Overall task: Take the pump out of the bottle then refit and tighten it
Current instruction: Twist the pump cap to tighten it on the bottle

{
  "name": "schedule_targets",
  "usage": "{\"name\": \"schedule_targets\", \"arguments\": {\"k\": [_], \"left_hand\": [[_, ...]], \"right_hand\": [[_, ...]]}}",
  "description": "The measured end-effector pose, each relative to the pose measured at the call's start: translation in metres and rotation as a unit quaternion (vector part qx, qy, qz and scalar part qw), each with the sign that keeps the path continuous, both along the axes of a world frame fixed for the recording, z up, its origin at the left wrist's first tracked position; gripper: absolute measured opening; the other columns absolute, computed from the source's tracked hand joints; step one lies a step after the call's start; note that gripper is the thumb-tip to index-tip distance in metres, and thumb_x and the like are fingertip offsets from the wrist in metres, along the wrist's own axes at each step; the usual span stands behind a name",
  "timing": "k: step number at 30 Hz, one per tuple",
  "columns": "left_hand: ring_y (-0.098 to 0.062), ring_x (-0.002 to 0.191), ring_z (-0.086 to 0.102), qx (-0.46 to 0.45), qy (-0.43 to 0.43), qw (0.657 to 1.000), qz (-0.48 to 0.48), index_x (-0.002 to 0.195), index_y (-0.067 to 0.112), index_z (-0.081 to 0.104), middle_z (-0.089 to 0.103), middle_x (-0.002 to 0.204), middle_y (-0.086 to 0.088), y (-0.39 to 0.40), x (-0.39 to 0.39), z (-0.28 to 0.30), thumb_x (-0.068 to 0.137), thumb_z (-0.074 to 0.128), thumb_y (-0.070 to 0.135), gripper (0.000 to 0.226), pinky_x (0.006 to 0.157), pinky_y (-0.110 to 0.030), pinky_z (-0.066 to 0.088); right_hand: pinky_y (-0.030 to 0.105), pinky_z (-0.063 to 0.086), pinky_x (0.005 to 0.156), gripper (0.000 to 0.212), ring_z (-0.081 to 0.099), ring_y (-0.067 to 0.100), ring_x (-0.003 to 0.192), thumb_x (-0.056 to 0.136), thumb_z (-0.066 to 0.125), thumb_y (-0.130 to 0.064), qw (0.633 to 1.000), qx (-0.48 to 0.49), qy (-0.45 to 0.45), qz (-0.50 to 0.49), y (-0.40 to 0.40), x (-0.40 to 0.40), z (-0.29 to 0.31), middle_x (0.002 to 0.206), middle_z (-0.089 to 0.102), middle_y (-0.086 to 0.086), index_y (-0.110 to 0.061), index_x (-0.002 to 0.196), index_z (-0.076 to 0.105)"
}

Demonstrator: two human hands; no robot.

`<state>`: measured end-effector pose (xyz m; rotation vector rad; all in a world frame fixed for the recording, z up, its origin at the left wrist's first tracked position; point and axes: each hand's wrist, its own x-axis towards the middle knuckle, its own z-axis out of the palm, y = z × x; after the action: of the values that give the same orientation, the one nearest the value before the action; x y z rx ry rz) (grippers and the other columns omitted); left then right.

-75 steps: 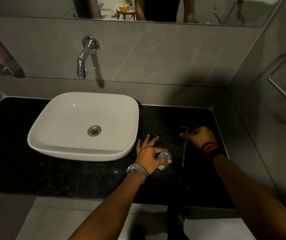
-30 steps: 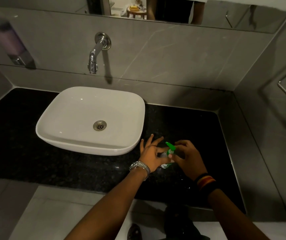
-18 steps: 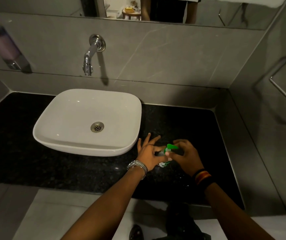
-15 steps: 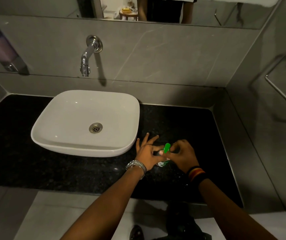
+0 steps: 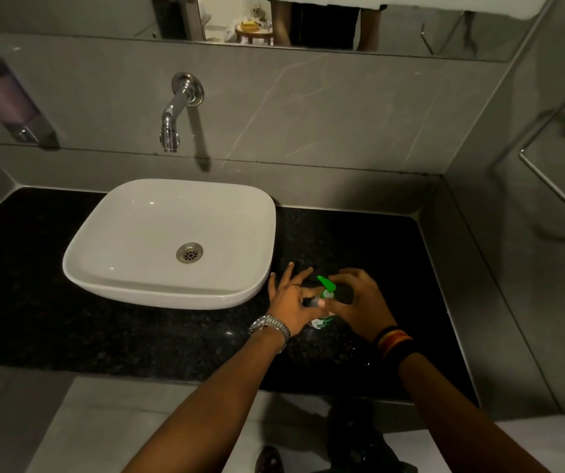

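A small clear bottle (image 5: 321, 321) with a green and white label stands on the black counter (image 5: 359, 240), just right of the basin. A green pump (image 5: 326, 287) sits on its neck, spout pointing up and to the left. My left hand (image 5: 291, 303) holds the bottle with thumb and forefinger, the other fingers spread. My right hand (image 5: 359, 302) curls around the pump's collar from the right, fingertips on it. Most of the bottle is hidden by the two hands.
A white basin (image 5: 171, 240) sits on the counter to the left, with a wall tap (image 5: 175, 114) above it. A soap dispenser (image 5: 7, 104) hangs on the left wall, a towel rail (image 5: 554, 165) on the right. Grey walls close the counter's back and right.
My right hand brought the pump from the counter at the right onto the bottle. Over the last second the green spout swung from pointing right to pointing up-left while my left hand kept the bottle still.
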<state>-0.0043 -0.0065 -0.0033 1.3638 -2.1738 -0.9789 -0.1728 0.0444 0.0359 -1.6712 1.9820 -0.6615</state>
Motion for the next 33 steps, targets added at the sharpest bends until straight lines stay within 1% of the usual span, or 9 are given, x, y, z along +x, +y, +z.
{"name": "schedule_targets", "arguments": {"k": [3, 8, 12, 15, 21, 25, 28, 30, 33], "left_hand": [[-0.016, 0.154, 0.000, 0.004, 0.004, 1.000, 0.002, 0.119, 0.040, 0.070, 0.035, 0.160, 0.011, 0.001, 0.000, 0.000, 0.078, 0.076, 0.053, 0.044, 0.119, -0.048, -0.018], [-0.016, 0.155, 0.000, -0.015, -0.007, 1.000, 0.002, 0.117, 0.043, 0.072, 0.035, 0.159, 0.010, 0.001, 0.000, -0.004, 0.079, 0.075, 0.051, 0.039, 0.117, -0.045, -0.019], [-0.014, 0.154, 0.000, -0.013, 0.004, 1.000, 0.004, 0.119, 0.041, 0.071, 0.035, 0.159, 0.011, 0.002, -0.001, -0.005, 0.078, 0.075, 0.054, 0.043, 0.116, -0.044, -0.021], [-0.014, 0.154, 0.000, -0.019, 0.011, 1.000, 0.009, 0.120, 0.041, 0.070, 0.038, 0.158, 0.012, 0.004, -0.001, -0.008, 0.079, 0.074, 0.053, 0.043, 0.116, -0.044, -0.021], [-0.016, 0.154, 0.002, -0.041, 0.033, 0.998, 0.023, 0.118, 0.038, 0.072, 0.049, 0.150, 0.014, 0.009, -0.003, -0.012, 0.082, 0.063, 0.056, 0.041, 0.115, -0.043, -0.024], [-0.016, 0.155, -0.001, -0.040, 0.003, 0.999, 0.019, 0.121, 0.038, 0.070, 0.046, 0.152, 0.014, 0.009, -0.003, -0.009, 0.083, 0.068, 0.054, 0.041, 0.116, -0.046, -0.024], [-0.014, 0.154, -0.002, -0.026, 0.014, 0.999, 0.022, 0.120, 0.043, 0.069, 0.044, 0.153, 0.016, 0.010, -0.003, -0.008, 0.079, 0.069, 0.062, 0.045, 0.115, -0.048, -0.024], [-0.013, 0.154, -0.001, -0.028, 0.019, 0.999, 0.020, 0.117, 0.046, 0.070, 0.043, 0.153, 0.016, 0.010, -0.003, -0.011, 0.077, 0.070, 0.066, 0.045, 0.115, -0.048, -0.025], [-0.013, 0.153, -0.002, -0.028, 0.020, 0.999, 0.022, 0.116, 0.045, 0.071, 0.044, 0.153, 0.017, 0.010, -0.004, -0.012, 0.075, 0.070, 0.067, 0.047, 0.114, -0.047, -0.026]], "right_hand": [[0.046, 0.045, 0.105, 0.035, 0.052, 0.023, 0.124, 0.075, 0.082, -0.025, 0.999, -0.017, -0.015, 0.041, 0.002, -0.003, -0.002, 0.135, 0.057, 0.002, -0.021, 0.109, 0.075], [0.037, 0.050, 0.089, 0.036, 0.058, 0.017, 0.104, 0.062, 0.085, -0.048, 1.000, -0.003, -0.001, -0.026, -0.005, 0.000, -0.002, 0.109, 0.059, -0.002, -0.027, 0.077, 0.060], [0.036, 0.044, 0.104, 0.039, 0.051, 0.017, 0.122, 0.075, 0.082, -0.029, 0.999, -0.017, -0.036, 0.035, 0.001, -0.002, -0.006, 0.133, 0.056, 0.000, -0.020, 0.112, 0.073], [0.040, 0.048, 0.099, 0.027, 0.055, 0.018, 0.113, 0.079, 0.079, -0.025, 0.998, -0.045, -0.031, 0.038, 0.003, 0.000, -0.009, 0.122, 0.064, 0.001, -0.018, 0.105, 0.076], [0.037, 0.047, 0.095, 0.030, 0.056, 0.020, 0.109, 0.078, 0.076, -0.035, 0.997, -0.064, 0.035, -0.013, 0.007, 0.010, -0.014, 0.111, 0.068, 0.000, -0.017, 0.101, 0.074], [0.039, 0.039, 0.108, 0.061, 0.043, 0.023, 0.131, 0.075, 0.079, -0.039, 0.999, -0.038, 0.018, 0.013, 0.010, 0.001, 0.003, 0.143, 0.050, 0.000, -0.026, 0.131, 0.059], [0.050, 0.024, 0.118, 0.069, 0.019, 0.024, 0.147, 0.084, 0.070, -0.041, 0.987, -0.034, 0.124, 0.094, 0.007, -0.009, 0.028, 0.162, 0.023, -0.003, -0.042, 0.146, 0.040], [0.053, 0.015, 0.120, 0.046, 0.013, 0.026, 0.151, 0.090, 0.061, -0.040, 0.961, -0.038, 0.231, 0.149, 0.004, -0.013, 0.042, 0.164, 0.020, -0.004, -0.043, 0.136, 0.053], [0.052, 0.016, 0.120, 0.025, 0.022, 0.025, 0.147, 0.089, 0.061, -0.044, 0.938, -0.050, 0.305, 0.159, -0.001, -0.014, 0.054, 0.156, 0.038, -0.003, -0.034, 0.108, 0.073]]}}
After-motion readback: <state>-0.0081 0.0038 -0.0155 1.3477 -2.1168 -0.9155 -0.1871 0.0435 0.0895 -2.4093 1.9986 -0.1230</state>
